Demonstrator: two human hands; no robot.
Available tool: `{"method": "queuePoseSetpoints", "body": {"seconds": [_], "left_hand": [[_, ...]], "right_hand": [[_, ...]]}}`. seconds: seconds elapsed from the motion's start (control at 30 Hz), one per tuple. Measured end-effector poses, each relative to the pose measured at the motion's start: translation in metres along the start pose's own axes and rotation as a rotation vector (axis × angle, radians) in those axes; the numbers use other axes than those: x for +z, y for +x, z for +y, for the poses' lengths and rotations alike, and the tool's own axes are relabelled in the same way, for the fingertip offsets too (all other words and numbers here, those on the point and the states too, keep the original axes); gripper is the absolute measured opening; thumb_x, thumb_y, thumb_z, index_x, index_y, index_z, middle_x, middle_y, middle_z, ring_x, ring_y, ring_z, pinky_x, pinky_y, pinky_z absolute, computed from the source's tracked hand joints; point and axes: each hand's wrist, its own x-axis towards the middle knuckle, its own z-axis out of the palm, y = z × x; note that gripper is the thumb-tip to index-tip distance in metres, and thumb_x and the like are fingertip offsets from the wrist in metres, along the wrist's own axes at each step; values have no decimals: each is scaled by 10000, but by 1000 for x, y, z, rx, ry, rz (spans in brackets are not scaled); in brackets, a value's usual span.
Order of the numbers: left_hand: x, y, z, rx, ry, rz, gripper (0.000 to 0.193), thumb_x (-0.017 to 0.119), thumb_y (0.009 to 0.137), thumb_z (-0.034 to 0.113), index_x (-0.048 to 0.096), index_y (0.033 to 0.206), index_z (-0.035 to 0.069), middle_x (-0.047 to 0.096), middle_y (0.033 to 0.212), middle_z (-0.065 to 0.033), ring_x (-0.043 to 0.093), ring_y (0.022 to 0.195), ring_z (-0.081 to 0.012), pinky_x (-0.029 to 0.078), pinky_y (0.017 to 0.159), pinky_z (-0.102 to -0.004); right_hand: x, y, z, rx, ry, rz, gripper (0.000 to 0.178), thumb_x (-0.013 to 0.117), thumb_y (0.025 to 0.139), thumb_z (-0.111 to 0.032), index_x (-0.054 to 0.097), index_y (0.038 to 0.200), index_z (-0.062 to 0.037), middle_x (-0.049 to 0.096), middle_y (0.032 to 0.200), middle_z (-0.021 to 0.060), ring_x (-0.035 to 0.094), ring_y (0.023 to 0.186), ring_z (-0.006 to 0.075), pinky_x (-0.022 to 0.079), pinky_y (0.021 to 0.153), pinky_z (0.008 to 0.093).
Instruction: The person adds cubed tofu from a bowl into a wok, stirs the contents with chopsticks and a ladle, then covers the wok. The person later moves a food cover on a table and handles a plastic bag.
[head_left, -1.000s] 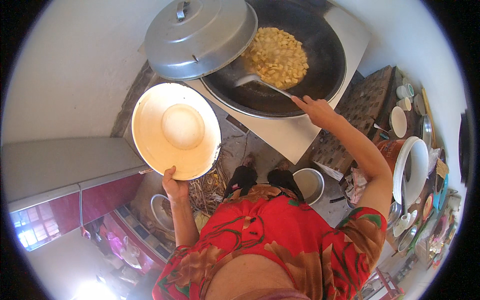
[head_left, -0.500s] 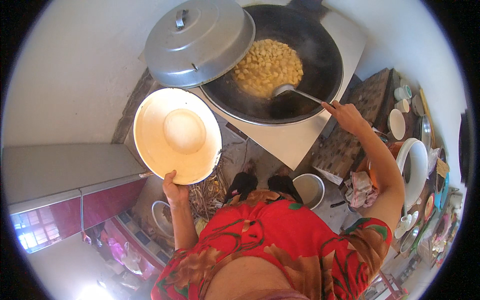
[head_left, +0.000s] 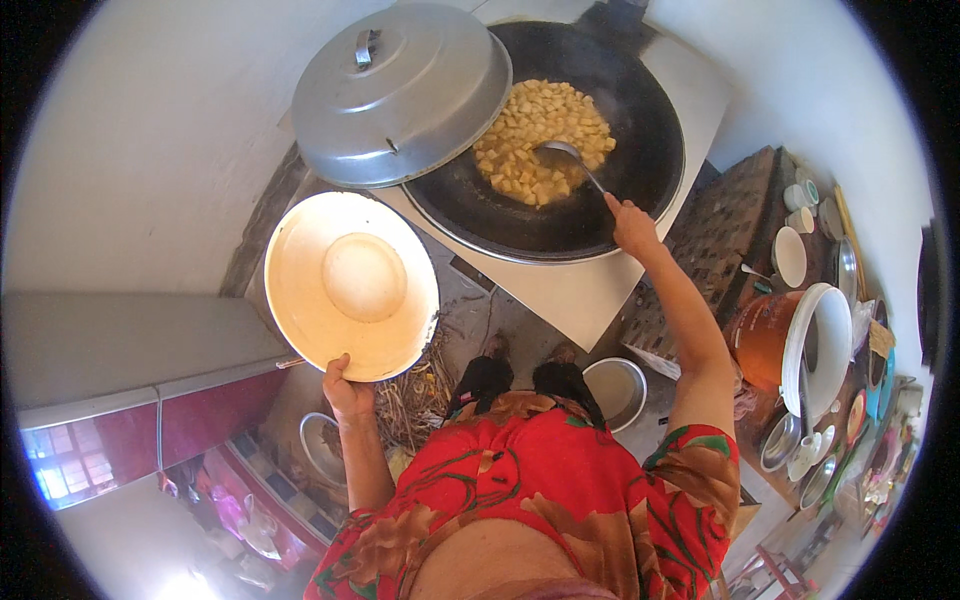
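My left hand (head_left: 348,392) grips the near rim of a wide cream enamel basin (head_left: 365,275), thumb on its inner side. The basin is tilted, and nothing lies in it. Thin stick ends (head_left: 290,363) poke out on the left beside that hand. My right hand (head_left: 632,226) is closed around the handle of a metal ladle (head_left: 597,180). The ladle's head dips into pale yellow cubes of food (head_left: 545,110) in broth, in a big black wok (head_left: 640,130). A large domed metal lid (head_left: 400,90) covers the wok's left part.
White board (head_left: 590,310) surrounds the wok. On the right, a dark counter (head_left: 680,270) carries bowls (head_left: 789,256) and an orange bucket (head_left: 765,340). Dry stalks (head_left: 410,405) and a metal basin (head_left: 615,390) lie on the floor near my feet. A grey-topped cabinet (head_left: 140,340) stands left.
My right hand has moved left with the ladle, whose head has gone farther into the food and away from the near edge. My left hand still holds the basin in about the same place.
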Motion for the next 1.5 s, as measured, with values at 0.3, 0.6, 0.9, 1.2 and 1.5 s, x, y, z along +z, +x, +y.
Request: {"method": "queuePoseSetpoints", "body": {"seconds": [0.3,0.6,0.9,1.2,1.5], "left_hand": [[3,6,7,23,-12,-37,574,464,725,46,328,1276,-37,456,1243,-173,453,1148,-321,363,992,-444],[12,7,-5,-24,-11,-76,557,482,726,52,354,1262,-33,480,1218,-170,468,1131,-318,367,991,-442],[27,9,-17,-47,16,-140,557,498,717,60,364,1250,-33,485,1211,-166,471,1125,-321,363,991,-442],[20,10,-30,-87,82,-131,514,497,740,80,379,1226,-38,487,1199,-171,478,1115,-319,386,966,-466],[40,-3,-31,-130,96,-223,558,515,715,82,372,1244,-25,493,1200,-160,489,1107,-314,401,952,-450]], "right_hand": [[-50,-59,-13,-110,-81,23,646,514,719,24,380,1309,-202,514,966,165,604,697,339,504,609,420],[-50,-98,8,-148,-235,54,600,520,739,-9,398,1293,-204,500,894,133,607,639,289,505,536,380],[-23,-93,-5,-100,-157,88,569,522,742,-31,401,1271,-205,503,886,129,615,654,274,508,523,373],[8,-75,-23,49,25,95,433,427,833,-90,372,1261,-122,529,899,148,610,701,317,498,548,411],[2,-79,-26,49,98,148,370,443,834,-101,412,1196,-30,562,808,172,613,678,311,491,545,405]]}}
